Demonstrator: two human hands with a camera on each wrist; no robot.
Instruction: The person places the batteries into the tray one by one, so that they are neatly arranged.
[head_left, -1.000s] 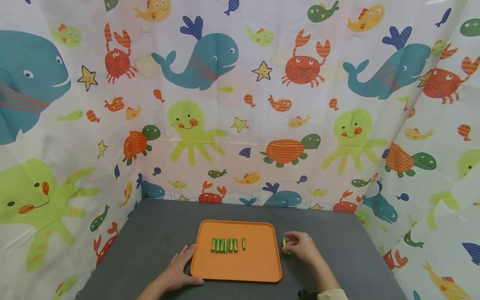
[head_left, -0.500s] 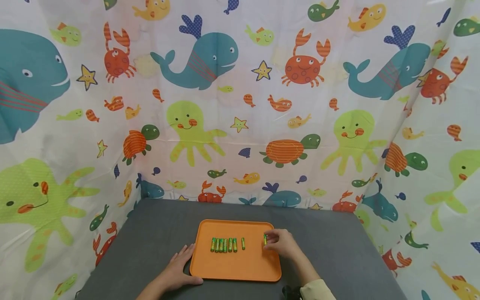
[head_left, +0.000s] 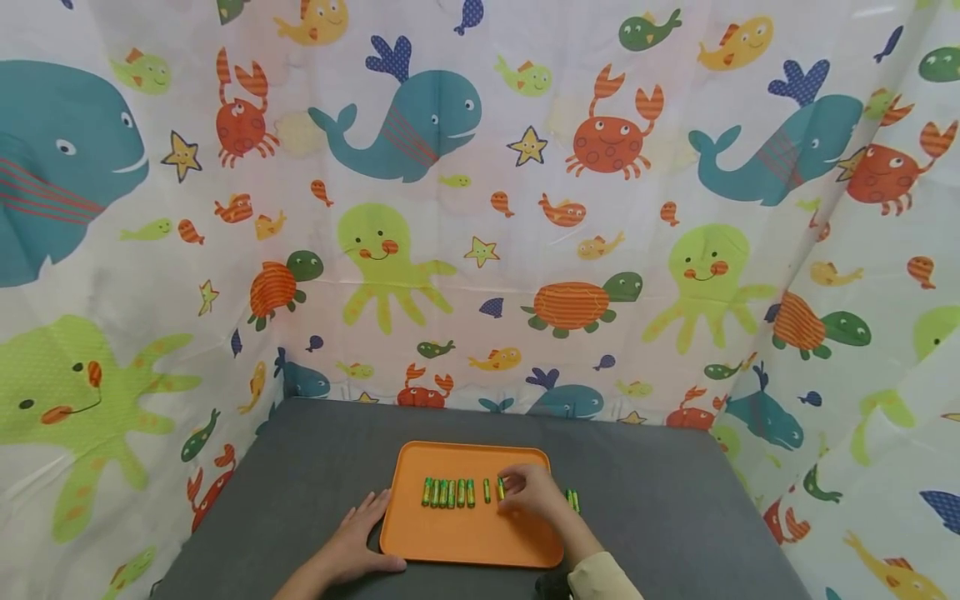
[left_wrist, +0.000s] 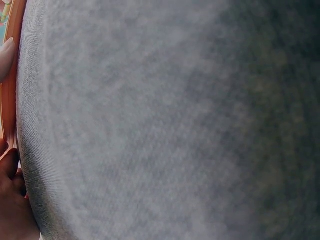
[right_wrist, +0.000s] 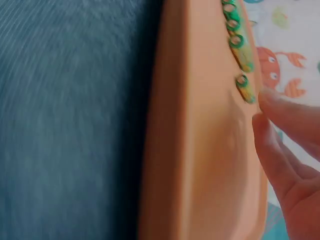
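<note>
An orange tray [head_left: 450, 537] lies on the grey table. My left hand [head_left: 352, 540] touches the tray's left side with spread, fairly straight fingers, its thumb by the front left corner. Several small green-and-yellow batteries [head_left: 447, 492] stand side by side as a row on the tray, and a thinner battery [head_left: 487, 490] sits alone to their right. Just right of that one, my right hand [head_left: 534, 496] pinches another battery [head_left: 501, 488] between thumb and fingers. Whether it touches the tray I cannot tell. In the right wrist view the held battery is hidden behind the fingers [right_wrist: 267, 132].
On the grey tabletop [head_left: 660, 517], right of the tray, lie two more thin batteries [head_left: 572, 500], near the right forearm. A white curtain [head_left: 480, 317] printed with sea animals encloses the table at the back and both sides.
My right hand has taken a battery from beside the tray and carried it left over the tray, close to the lone battery. My left hand has stayed at the tray's left edge.
</note>
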